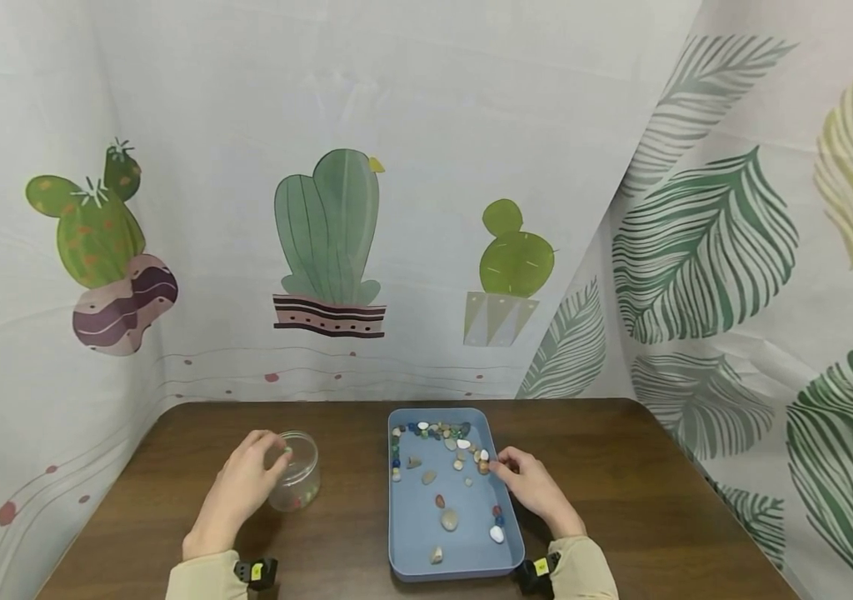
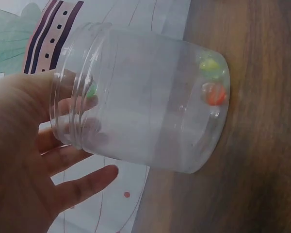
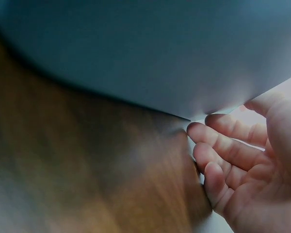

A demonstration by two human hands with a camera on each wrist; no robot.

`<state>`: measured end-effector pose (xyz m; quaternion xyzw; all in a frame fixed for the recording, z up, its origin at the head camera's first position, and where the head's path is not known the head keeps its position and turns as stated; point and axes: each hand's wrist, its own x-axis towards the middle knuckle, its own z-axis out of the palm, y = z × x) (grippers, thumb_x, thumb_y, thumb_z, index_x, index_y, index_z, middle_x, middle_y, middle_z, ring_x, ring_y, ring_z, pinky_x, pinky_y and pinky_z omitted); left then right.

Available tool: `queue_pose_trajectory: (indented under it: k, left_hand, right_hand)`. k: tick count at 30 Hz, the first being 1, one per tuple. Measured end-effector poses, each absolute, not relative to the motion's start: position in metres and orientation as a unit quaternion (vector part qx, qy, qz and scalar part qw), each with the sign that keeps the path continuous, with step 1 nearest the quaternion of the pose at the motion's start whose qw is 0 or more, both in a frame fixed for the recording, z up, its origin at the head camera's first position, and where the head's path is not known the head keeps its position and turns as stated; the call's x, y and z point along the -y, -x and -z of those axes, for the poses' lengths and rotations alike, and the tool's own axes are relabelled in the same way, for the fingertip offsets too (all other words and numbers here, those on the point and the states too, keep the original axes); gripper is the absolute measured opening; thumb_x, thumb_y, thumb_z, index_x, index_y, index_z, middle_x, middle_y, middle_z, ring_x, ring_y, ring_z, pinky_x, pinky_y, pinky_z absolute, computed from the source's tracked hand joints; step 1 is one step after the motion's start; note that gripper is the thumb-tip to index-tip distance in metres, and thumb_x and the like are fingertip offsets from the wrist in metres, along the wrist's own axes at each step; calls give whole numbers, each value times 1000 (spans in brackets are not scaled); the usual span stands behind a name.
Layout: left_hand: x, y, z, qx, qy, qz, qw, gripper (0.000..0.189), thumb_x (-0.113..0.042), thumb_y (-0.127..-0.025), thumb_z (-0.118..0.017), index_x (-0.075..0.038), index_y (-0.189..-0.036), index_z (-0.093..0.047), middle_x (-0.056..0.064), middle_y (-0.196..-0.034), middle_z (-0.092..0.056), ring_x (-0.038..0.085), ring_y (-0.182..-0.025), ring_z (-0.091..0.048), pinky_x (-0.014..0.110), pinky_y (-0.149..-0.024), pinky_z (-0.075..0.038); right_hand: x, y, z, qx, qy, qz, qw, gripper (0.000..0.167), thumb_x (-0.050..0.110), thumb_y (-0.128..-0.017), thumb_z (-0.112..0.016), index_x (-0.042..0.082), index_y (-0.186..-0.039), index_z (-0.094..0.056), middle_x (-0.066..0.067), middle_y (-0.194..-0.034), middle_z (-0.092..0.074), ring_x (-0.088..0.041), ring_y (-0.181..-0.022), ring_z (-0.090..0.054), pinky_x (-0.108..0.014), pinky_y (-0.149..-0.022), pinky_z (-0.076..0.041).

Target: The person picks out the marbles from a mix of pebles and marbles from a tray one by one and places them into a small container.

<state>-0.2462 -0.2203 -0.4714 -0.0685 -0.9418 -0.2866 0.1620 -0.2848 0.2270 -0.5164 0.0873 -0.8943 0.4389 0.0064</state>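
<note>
Clear plastic jar (image 1: 308, 480), one, stands upright on the table (image 1: 351, 500), left of the blue tray (image 1: 411, 525), its long axis vertical and its mouth at the fingertips of the nearer left hand (image 1: 245, 477). Green marble (image 2: 91, 91), one, is held in a narrow pinch at the jar's neck, above a red marble (image 2: 215, 93) and a yellow-green marble (image 2: 210, 64) at the bottom. Right hand (image 1: 535, 490) lies at the tray's right edge, beside a brown stone (image 1: 483, 467), the tray between it and the jar; cannot tell whether its fingertips hold anything.
</note>
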Motion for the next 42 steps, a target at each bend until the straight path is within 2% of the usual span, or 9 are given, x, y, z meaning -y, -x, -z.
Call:
queue_pose_trajectory:
  k: [19,32,36,42]
  left_hand:
    - [223,245,469,943,78,292,141,20,-15,-94,-64,-3,-110,-66,22,-127,-55,46,-113,-55,61,-88,-45]
    - [202,236,433,933,107,268,214,16,-14,-94,-65,-5,-108,-66,15,-117,-61,38,-111,-57,58,-86,-47]
    - [185,229,419,930,124,261,229,15,-14,-94,-65,-7,-107,-66,10,-113,-63,33,-106,-60,54,-82,-50]
    - [158,223,408,924,162,254,233,11,-15,-93,-68,-11,-103,-67,3,-102,-65,19,-83,-63,43,-69,-52]
  right_hand:
    - [-228,285,516,894,-97,-438,11,17,25,-97,-62,9,-93,-61,-4,-76,-56,-15,-67,-51,-29,-57,-42]
    - [-227,284,516,893,-82,-443,4,15,25,-96,-63,10,-93,-62,-2,-75,-55,-15,-65,-50,-29,-57,-42]
    - [-227,285,516,892,-79,-445,4,18,27,-95,-64,9,-94,-63,-2,-75,-55,-16,-66,-50,-31,-58,-42]
    - [-226,285,515,893,-78,-443,5,17,26,-96,-64,9,-93,-63,-1,-74,-54,-16,-67,-49,-31,-58,-40]
